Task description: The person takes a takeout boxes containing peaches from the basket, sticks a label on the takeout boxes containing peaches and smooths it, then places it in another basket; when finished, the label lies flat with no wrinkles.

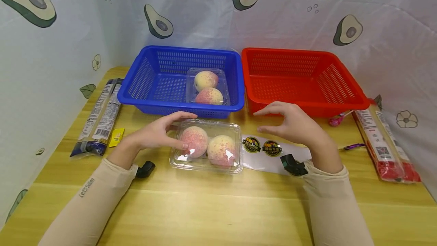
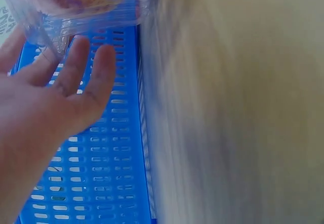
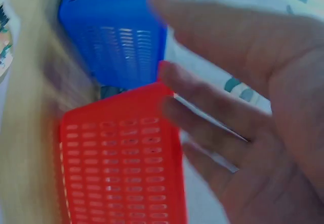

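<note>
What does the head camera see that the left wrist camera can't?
Only the head view shows the red basket, the right hand, the sticker sheet, and a second fruit box lying in the blue basket. Only the left wrist view shows the left hand's palm and the basket's slotted wall up close. Both show the left hand, the blue basket and the clear fruit box.

The word "LeeSum", or something close to it, is printed in dark letters along the left sleeve (image 1: 87,187). Two round stickers (image 1: 261,146) with small characters are seen on a white strip on the counter (image 1: 218,208), too small to be read. Print and a QR code on the red packet (image 1: 384,145) cannot be made out.
</note>
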{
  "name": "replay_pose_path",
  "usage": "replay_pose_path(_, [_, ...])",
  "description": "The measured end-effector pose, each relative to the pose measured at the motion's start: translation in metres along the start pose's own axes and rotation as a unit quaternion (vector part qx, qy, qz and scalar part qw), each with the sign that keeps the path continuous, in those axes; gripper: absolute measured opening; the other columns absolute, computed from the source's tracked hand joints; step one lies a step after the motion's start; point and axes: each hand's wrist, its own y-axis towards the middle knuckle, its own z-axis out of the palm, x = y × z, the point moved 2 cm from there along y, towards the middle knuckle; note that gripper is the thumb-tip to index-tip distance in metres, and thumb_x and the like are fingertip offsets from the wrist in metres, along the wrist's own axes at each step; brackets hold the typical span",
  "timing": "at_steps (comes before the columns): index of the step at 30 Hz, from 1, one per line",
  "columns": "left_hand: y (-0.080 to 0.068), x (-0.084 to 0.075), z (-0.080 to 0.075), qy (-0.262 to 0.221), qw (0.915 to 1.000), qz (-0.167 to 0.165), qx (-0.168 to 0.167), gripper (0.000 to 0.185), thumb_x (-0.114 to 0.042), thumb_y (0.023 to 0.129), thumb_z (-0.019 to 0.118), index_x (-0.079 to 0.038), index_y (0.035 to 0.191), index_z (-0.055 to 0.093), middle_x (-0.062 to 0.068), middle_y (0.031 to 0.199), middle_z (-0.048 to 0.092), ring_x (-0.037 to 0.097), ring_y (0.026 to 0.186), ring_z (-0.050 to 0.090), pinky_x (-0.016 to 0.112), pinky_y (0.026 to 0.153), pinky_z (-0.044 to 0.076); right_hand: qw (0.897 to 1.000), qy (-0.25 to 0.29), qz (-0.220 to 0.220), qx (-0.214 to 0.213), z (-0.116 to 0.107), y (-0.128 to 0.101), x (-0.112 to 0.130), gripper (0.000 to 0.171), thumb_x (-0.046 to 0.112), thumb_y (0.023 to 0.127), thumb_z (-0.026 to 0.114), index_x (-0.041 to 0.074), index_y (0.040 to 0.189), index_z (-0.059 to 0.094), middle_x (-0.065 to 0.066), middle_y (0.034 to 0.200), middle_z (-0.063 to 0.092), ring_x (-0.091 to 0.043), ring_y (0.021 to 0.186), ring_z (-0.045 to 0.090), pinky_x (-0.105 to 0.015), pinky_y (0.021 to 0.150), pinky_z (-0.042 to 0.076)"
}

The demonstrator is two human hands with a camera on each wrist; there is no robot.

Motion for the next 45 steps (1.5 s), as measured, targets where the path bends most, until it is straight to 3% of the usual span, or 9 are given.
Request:
replay_pose_path(5, [-0.002, 0.000, 0.003, 0.006, 0.9990, 0.010, 0.043, 0.095, -0.027, 0.075, 0.091, -0.017, 0.154, 0.039, 0.000, 0.154, 0.038, 0.023, 0.141, 0.033, 0.051, 0.113, 0.030, 0.998, 0.037, -0.019, 0.055, 0.005, 0.000, 0.002, 0.036, 0.014, 0.079, 0.088, 0.013, 0.113, 0.077, -0.003, 0.111, 0.069, -0.025, 0.105, 0.062, -0.049, 0.092, 0.050])
replay_pose_path(10, [-0.002, 0.002, 0.004, 0.008, 0.9987, 0.012, 0.050, 0.099, -0.026, 0.073, 0.093, -0.018, 0.154, 0.038, 0.000, 0.154, 0.036, 0.025, 0.139, 0.034, 0.053, 0.112, 0.029, 0.983, 0.066, 0.024, 0.170, 0.024, 0.003, -0.007, 0.044, 0.019, 0.079, 0.088, 0.009, 0.120, 0.073, -0.005, 0.111, 0.069, -0.027, 0.102, 0.062, -0.046, 0.088, 0.053])
replay_pose_path(13, [-0.002, 0.003, 0.004, 0.007, 0.9987, 0.012, 0.050, 0.099, -0.025, 0.073, 0.093, -0.018, 0.154, 0.038, -0.001, 0.155, 0.035, 0.025, 0.140, 0.033, 0.053, 0.112, 0.029, 0.976, 0.067, 0.036, 0.203, 0.036, 0.006, -0.015, 0.046, 0.018, 0.076, 0.090, 0.008, 0.118, 0.074, -0.005, 0.101, 0.067, -0.026, 0.092, 0.060, -0.039, 0.078, 0.053])
replay_pose_path(18, [-0.001, 0.002, 0.005, 0.004, 0.9986, 0.014, 0.051, 0.099, -0.025, 0.072, 0.093, -0.018, 0.154, 0.038, -0.001, 0.155, 0.035, 0.024, 0.140, 0.033, 0.053, 0.112, 0.029, 0.974, 0.071, 0.048, 0.208, 0.048, 0.008, -0.026, 0.047, 0.013, 0.070, 0.094, 0.006, 0.113, 0.075, -0.003, 0.092, 0.064, -0.023, 0.083, 0.053, -0.034, 0.071, 0.047])
replay_pose_path(27, [-0.001, 0.001, 0.006, 0.006, 0.9990, 0.006, 0.045, 0.099, -0.027, 0.071, 0.094, -0.019, 0.154, 0.039, -0.002, 0.154, 0.036, 0.025, 0.138, 0.035, 0.053, 0.111, 0.030, 0.980, 0.031, 0.051, 0.191, 0.053, 0.011, -0.031, 0.037, 0.007, 0.069, 0.092, 0.008, 0.103, 0.078, -0.002, 0.088, 0.062, -0.021, 0.081, 0.052, -0.035, 0.073, 0.045])
replay_pose_path(37, [0.000, 0.003, 0.010, 0.012, 0.9988, 0.007, 0.046, 0.098, -0.029, 0.071, 0.094, -0.023, 0.153, 0.040, -0.004, 0.154, 0.034, 0.024, 0.137, 0.034, 0.053, 0.110, 0.031, 0.980, 0.035, 0.053, 0.188, 0.048, 0.009, -0.028, 0.015, 0.004, 0.082, 0.083, 0.013, 0.084, 0.070, 0.002, 0.078, 0.064, -0.019, 0.076, 0.057, -0.036, 0.071, 0.050])
replay_pose_path(45, [0.001, 0.003, 0.010, 0.018, 0.9987, 0.010, 0.046, 0.100, -0.029, 0.072, 0.094, -0.019, 0.154, 0.039, -0.003, 0.154, 0.034, 0.023, 0.139, 0.033, 0.053, 0.111, 0.032, 0.977, 0.057, 0.040, 0.202, 0.030, 0.004, -0.018, 0.008, 0.008, 0.089, 0.077, 0.014, 0.087, 0.072, 0.005, 0.085, 0.069, -0.017, 0.086, 0.065, -0.037, 0.074, 0.054])
